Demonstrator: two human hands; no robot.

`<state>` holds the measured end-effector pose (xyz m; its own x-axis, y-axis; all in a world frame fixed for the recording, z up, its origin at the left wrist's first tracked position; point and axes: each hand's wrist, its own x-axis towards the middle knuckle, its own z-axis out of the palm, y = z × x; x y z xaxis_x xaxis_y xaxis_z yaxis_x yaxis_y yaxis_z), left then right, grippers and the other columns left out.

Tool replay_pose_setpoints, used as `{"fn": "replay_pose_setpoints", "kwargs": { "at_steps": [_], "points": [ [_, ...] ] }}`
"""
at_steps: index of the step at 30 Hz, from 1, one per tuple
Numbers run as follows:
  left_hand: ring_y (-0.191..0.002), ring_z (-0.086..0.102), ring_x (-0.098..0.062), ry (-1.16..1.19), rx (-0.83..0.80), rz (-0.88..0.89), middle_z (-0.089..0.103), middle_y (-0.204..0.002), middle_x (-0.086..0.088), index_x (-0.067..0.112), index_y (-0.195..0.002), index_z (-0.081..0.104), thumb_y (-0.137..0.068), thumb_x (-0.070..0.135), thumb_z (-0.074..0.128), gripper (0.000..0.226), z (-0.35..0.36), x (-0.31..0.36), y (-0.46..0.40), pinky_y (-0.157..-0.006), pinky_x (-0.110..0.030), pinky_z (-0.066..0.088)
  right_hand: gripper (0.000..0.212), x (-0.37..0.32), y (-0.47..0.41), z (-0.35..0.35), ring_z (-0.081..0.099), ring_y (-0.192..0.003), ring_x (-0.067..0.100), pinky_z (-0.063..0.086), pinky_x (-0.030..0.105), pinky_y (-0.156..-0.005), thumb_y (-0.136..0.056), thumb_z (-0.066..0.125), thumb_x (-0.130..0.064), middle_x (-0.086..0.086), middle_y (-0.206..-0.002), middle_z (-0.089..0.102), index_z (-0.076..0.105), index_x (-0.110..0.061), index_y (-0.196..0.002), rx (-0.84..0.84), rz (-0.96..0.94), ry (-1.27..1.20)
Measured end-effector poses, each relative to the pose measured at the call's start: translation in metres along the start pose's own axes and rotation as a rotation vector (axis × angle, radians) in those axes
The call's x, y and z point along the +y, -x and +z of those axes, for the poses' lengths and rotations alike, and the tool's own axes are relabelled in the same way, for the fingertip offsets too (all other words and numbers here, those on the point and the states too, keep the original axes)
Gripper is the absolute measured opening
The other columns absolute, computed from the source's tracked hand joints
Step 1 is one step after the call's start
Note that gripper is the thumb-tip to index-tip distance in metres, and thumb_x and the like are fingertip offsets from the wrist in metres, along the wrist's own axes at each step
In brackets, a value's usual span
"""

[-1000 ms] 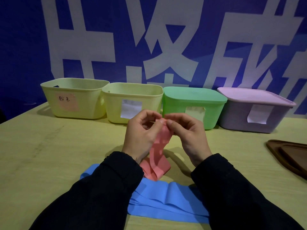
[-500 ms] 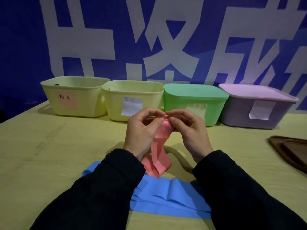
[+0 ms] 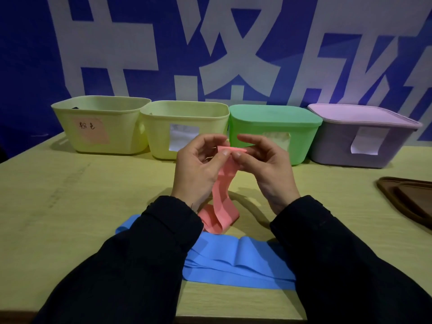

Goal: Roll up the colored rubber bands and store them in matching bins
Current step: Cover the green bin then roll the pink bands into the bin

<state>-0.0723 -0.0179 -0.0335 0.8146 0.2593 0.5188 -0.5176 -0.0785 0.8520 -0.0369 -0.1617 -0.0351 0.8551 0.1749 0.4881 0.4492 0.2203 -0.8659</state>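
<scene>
Both your hands, left hand (image 3: 198, 169) and right hand (image 3: 264, 169), pinch the pink band's (image 3: 222, 197) top edge; it's thin, floppy and stretchy, so roll tight from that end.

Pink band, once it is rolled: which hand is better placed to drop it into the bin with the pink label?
Probably the left hand. Both hands pinch the pink band, but the pink-labelled bin stands open at far left, on that hand's side; the right hand would cross over.
</scene>
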Motion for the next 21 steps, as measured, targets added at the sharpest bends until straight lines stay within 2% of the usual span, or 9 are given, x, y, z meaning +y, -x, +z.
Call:
{"fn": "replay_pose_setpoints", "kwargs": {
  "at_steps": [5,9,13,17,21],
  "points": [
    [-0.095,0.072,-0.012,-0.018,-0.002,-0.002,0.074,-0.102,0.001,0.021,-0.103,0.069,-0.090,0.002,0.071,0.023,0.0004,0.0019,0.0005,-0.083,-0.024,0.058,0.008,0.0016,0.0025,0.0012,0.071,-0.075,0.010,0.058,0.025,-0.067,-0.093,0.067,-0.005,-0.001,-0.080,0.075,0.072,-0.004,-0.098,-0.013,-0.018,0.098],
    [-0.093,0.072,-0.011,-0.048,0.002,-0.048,0.073,-0.103,0.004,0.021,-0.108,0.069,-0.093,0.009,0.070,0.019,0.0018,-0.0001,0.0010,-0.079,-0.025,0.059,0.013,0.0009,0.0009,-0.0004,0.070,-0.076,0.014,0.059,0.030,-0.068,-0.090,0.072,-0.007,0.013,-0.086,0.076,0.073,0.003,-0.099,0.022,-0.063,0.119],
    [-0.096,0.072,-0.006,-0.036,-0.039,-0.059,0.076,-0.102,0.004,0.016,-0.114,0.070,-0.095,0.008,0.067,0.021,0.0004,-0.0007,0.0004,-0.084,-0.020,0.056,0.012,0.0001,0.0003,-0.0019,0.069,-0.074,0.008,0.054,0.021,-0.065,-0.089,0.072,-0.005,0.003,-0.082,0.075,0.074,0.000,-0.099,0.055,-0.085,0.119],
    [-0.106,0.071,-0.008,-0.025,-0.067,-0.084,0.075,-0.111,0.003,0.017,-0.125,0.068,-0.096,0.005,0.065,0.031,0.0005,-0.0023,-0.0009,-0.094,-0.026,0.056,0.014,0.0015,-0.0005,-0.0037,0.070,-0.077,0.010,0.053,0.020,-0.067,-0.087,0.074,-0.006,0.004,-0.084,0.076,0.074,-0.002,-0.100,0.064,-0.086,0.114],
    [-0.104,0.071,-0.007,0.010,-0.081,-0.097,0.074,-0.112,0.000,0.012,-0.130,0.064,-0.095,-0.001,0.063,0.037,0.0002,-0.0027,-0.0005,-0.092,-0.023,0.056,0.017,0.0027,-0.0013,-0.0050,0.071,-0.079,0.012,0.054,0.022,-0.069,-0.085,0.075,-0.005,0.007,-0.086,0.076,0.073,0.001,-0.101,0.063,-0.089,0.087]
  ]
}}
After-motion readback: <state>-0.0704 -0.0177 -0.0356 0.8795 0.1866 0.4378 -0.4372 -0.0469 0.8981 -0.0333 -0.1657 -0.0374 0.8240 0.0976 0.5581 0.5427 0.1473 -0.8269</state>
